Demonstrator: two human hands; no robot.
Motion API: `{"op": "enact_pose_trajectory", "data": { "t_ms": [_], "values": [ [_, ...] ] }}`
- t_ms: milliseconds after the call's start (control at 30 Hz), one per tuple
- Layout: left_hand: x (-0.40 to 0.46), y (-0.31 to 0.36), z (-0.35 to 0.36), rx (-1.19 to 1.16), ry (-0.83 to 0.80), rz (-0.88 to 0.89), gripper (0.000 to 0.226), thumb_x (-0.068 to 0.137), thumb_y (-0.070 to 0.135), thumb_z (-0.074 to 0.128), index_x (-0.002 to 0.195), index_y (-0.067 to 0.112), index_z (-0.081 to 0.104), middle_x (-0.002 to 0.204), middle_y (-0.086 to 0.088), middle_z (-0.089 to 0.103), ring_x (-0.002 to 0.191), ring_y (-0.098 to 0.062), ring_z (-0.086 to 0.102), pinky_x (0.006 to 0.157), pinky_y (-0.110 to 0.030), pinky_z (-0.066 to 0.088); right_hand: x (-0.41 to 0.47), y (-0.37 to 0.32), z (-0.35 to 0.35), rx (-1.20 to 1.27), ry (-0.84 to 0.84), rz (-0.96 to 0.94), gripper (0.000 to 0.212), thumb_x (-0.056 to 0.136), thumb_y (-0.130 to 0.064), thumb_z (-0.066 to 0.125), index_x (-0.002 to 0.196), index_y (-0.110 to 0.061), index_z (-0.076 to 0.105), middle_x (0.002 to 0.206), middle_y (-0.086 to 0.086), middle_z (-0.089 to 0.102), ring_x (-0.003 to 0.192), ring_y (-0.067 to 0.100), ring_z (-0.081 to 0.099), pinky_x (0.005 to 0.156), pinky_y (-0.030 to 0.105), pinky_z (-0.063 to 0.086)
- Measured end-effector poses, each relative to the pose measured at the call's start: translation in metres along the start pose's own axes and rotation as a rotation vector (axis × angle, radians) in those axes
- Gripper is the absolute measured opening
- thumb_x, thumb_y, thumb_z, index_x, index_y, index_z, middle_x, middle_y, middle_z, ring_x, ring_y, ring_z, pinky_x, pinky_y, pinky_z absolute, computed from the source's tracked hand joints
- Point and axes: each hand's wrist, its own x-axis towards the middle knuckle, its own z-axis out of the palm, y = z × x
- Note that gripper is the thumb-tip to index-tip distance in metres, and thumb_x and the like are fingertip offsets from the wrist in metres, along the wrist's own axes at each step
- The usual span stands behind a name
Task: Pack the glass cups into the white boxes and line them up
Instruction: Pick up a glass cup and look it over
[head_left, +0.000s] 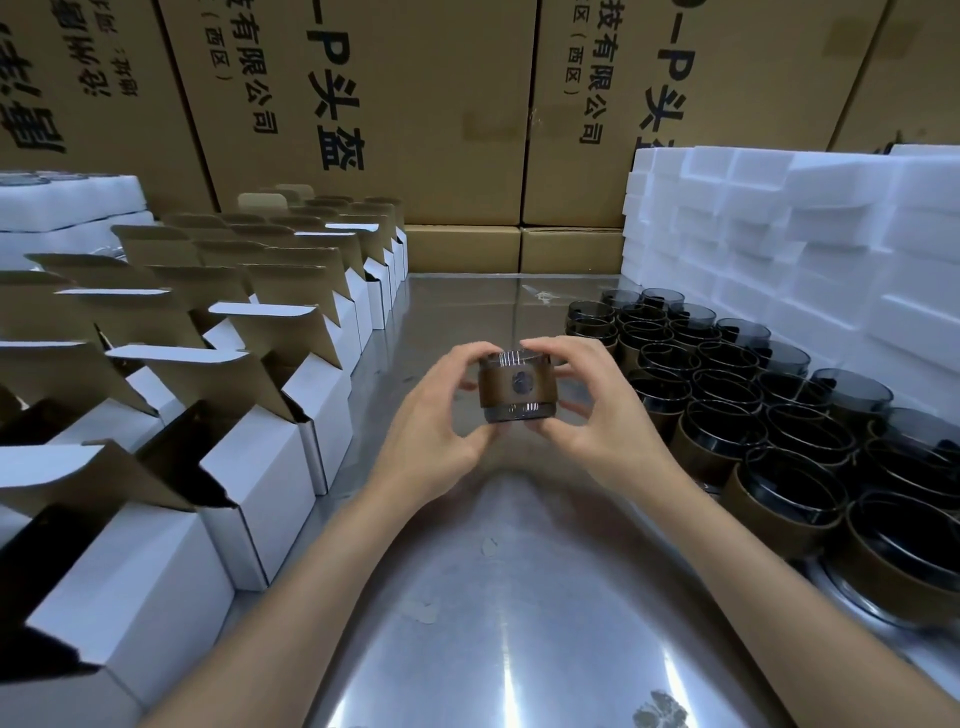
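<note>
Over the steel table (519, 597), both hands (431, 415) (587, 410) grasp a glass cup (514, 384) beside open white boxes (270, 467).

- Two bare forearms come into the head view, one from about 7 o'clock and one from about 4 o'clock.
- No sleeve covers either arm as far as the picture's edge; neither wrist carries a watch, band or bracelet.
- The left hand (431, 415) wears no glove and no ring that I can see.
- The right hand (587, 410) is likewise ungloved, its fingers (550, 353) plain, with short unpainted nails.
</note>
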Motion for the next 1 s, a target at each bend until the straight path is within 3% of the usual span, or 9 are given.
{"op": "enact_pose_trajectory", "data": {
  "t_ms": [133, 267, 467, 633, 767, 867, 933, 1000],
  "values": [
    [-0.003, -0.001, 0.003, -0.108, -0.085, -0.091, 0.057, 0.074, -0.001, 0.072, 0.121, 0.018, 0.046, 0.130, 0.007, 0.050, 0.114, -0.010, 0.057, 0.099, -0.020, 0.043, -0.003, 0.005, 0.004, -0.258, -0.039, -0.056, 0.058, 0.073, -0.008, 0.078, 0.118, -0.031, 0.050, 0.114, -0.011, 0.036, 0.111, 0.015, 0.047, 0.093, 0.041, 0.048],
    [-0.005, 0.002, 0.006, -0.236, -0.158, -0.207, 0.053, 0.069, 0.020, 0.072, 0.114, 0.028, 0.044, 0.139, 0.009, 0.044, 0.122, -0.008, 0.052, 0.100, -0.013, 0.037, -0.004, 0.013, 0.002, -0.364, -0.104, -0.034, 0.059, 0.070, -0.021, 0.081, 0.116, -0.032, 0.046, 0.111, -0.012, 0.032, 0.109, 0.014, 0.045, 0.086, 0.043, 0.050],
    [-0.005, -0.002, 0.009, -0.232, -0.122, -0.234, 0.043, 0.079, 0.015, 0.075, 0.101, 0.035, 0.044, 0.132, 0.006, 0.047, 0.117, -0.020, 0.056, 0.107, -0.030, 0.040, -0.003, 0.017, 0.001, -0.361, -0.168, -0.001, 0.061, 0.062, -0.036, 0.086, 0.106, -0.031, 0.044, 0.109, -0.010, 0.036, 0.103, 0.012, 0.047, 0.082, 0.038, 0.049],
    [-0.006, -0.005, 0.010, -0.174, -0.111, -0.188, 0.049, 0.074, 0.007, 0.078, 0.095, 0.032, 0.041, 0.129, 0.000, 0.045, 0.118, -0.021, 0.054, 0.101, -0.024, 0.039, -0.004, 0.015, 0.000, -0.362, -0.150, 0.014, 0.050, 0.065, -0.039, 0.083, 0.098, -0.033, 0.045, 0.105, -0.013, 0.041, 0.104, 0.012, 0.047, 0.085, 0.037, 0.047],
    [-0.006, -0.007, 0.009, -0.163, -0.136, -0.219, 0.059, 0.073, 0.005, 0.078, 0.114, 0.026, 0.041, 0.130, -0.001, 0.044, 0.123, -0.017, 0.047, 0.101, -0.024, 0.039, -0.010, 0.009, 0.005, -0.424, -0.177, 0.008, 0.046, 0.069, -0.042, 0.079, 0.101, -0.034, 0.046, 0.106, -0.014, 0.037, 0.105, 0.012, 0.045, 0.085, 0.034, 0.046],
    [-0.007, -0.004, 0.008, -0.223, -0.164, -0.265, 0.070, 0.074, 0.006, 0.077, 0.127, 0.026, 0.036, 0.130, 0.002, 0.043, 0.127, -0.012, 0.042, 0.098, -0.017, 0.038, -0.016, 0.004, 0.009, -0.453, -0.211, 0.034, 0.052, 0.073, -0.042, 0.075, 0.116, -0.027, 0.051, 0.117, -0.009, 0.039, 0.114, 0.015, 0.043, 0.089, 0.037, 0.046],
    [-0.008, 0.001, 0.008, -0.257, -0.181, -0.308, 0.072, 0.072, 0.012, 0.074, 0.130, 0.028, 0.034, 0.131, 0.002, 0.042, 0.124, -0.014, 0.043, 0.090, -0.009, 0.038, -0.019, -0.002, 0.009, -0.449, -0.210, 0.073, 0.054, 0.078, -0.035, 0.073, 0.126, -0.026, 0.049, 0.124, -0.008, 0.038, 0.120, 0.013, 0.036, 0.096, 0.035, 0.041],
    [-0.008, 0.004, 0.007, -0.302, -0.158, -0.347, 0.074, 0.067, 0.018, 0.065, 0.134, 0.023, 0.034, 0.134, -0.002, 0.042, 0.122, -0.015, 0.045, 0.087, -0.012, 0.040, -0.023, -0.015, 0.010, -0.374, -0.137, 0.098, 0.053, 0.081, -0.023, 0.069, 0.129, -0.025, 0.048, 0.125, -0.010, 0.033, 0.121, 0.008, 0.028, 0.103, 0.026, 0.030]
  ]
}}
